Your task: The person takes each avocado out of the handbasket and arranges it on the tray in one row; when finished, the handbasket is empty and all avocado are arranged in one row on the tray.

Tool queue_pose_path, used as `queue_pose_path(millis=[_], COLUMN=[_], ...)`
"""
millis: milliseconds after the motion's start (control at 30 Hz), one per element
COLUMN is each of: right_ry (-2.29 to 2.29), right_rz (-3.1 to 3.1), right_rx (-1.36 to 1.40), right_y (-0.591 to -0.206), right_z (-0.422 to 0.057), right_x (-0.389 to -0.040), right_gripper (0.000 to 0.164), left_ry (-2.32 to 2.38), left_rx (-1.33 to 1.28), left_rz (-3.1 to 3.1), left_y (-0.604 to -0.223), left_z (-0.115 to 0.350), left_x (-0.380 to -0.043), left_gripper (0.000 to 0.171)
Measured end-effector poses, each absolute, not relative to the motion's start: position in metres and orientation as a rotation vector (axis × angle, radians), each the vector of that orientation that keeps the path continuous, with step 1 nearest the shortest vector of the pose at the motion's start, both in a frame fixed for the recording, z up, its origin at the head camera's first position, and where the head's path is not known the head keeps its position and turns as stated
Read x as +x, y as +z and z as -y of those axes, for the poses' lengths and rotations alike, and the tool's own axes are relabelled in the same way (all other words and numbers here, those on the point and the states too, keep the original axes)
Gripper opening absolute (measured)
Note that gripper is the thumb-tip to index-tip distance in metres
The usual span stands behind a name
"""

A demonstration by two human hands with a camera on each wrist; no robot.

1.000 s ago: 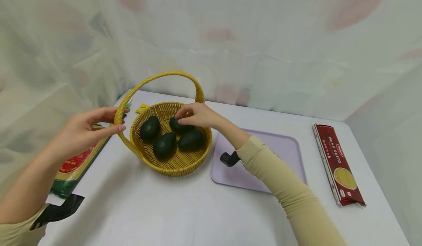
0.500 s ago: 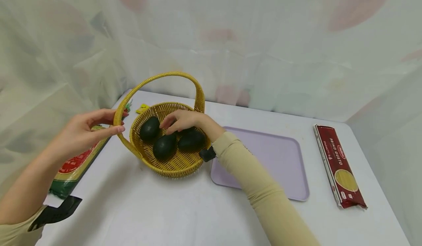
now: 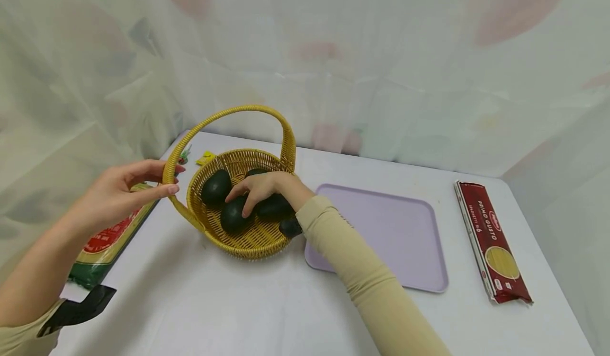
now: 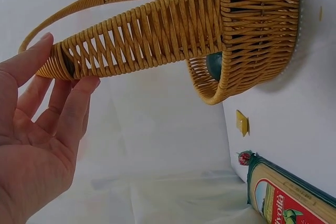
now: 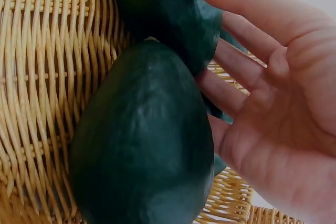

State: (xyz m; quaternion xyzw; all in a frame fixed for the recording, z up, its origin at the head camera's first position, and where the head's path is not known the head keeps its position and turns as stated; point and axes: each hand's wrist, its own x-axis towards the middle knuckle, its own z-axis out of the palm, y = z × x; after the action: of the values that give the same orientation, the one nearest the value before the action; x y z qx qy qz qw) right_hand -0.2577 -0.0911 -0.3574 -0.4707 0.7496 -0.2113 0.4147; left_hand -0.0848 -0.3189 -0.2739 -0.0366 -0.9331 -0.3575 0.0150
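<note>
The basket (image 3: 248, 239) is woven yellow wicker, ribbed and rough. The dark green avocados (image 5: 144, 145) look smooth and faintly glossy. The lilac tray (image 3: 405, 239) is matt plastic.

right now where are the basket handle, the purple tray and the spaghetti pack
basket handle (image 3: 248, 109), head view, top of the woven arch
purple tray (image 3: 395, 229), head view, bare flat middle of the tray
spaghetti pack (image 3: 491, 239), head view, middle of the red wrapper

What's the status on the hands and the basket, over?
Left hand steadies the basket handle, fingers straight. Right hand reaches into the basket, fingers spread over an avocado, not gripping. Three more avocados crowd it.
</note>
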Motion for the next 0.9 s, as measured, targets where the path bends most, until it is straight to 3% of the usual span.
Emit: queue_pose_path(millis=[267, 900], right_ry=[-0.374, -0.449], right_rz=[-1.9, -1.944], right_rx=[-1.269, -1.278], right_y=[-0.364, -0.361], right_z=[0.097, 0.086], right_x=[-0.255, -0.255], right_gripper=[0.071, 0.065], left_ry=[-1.124, -1.133], left_rx=[-0.142, -0.189], left_rz=[2.881, 2.888], left_y=[-0.274, -0.279], left_z=[0.318, 0.318], left_x=[-0.083, -0.091], left_gripper=[0.031, 0.032])
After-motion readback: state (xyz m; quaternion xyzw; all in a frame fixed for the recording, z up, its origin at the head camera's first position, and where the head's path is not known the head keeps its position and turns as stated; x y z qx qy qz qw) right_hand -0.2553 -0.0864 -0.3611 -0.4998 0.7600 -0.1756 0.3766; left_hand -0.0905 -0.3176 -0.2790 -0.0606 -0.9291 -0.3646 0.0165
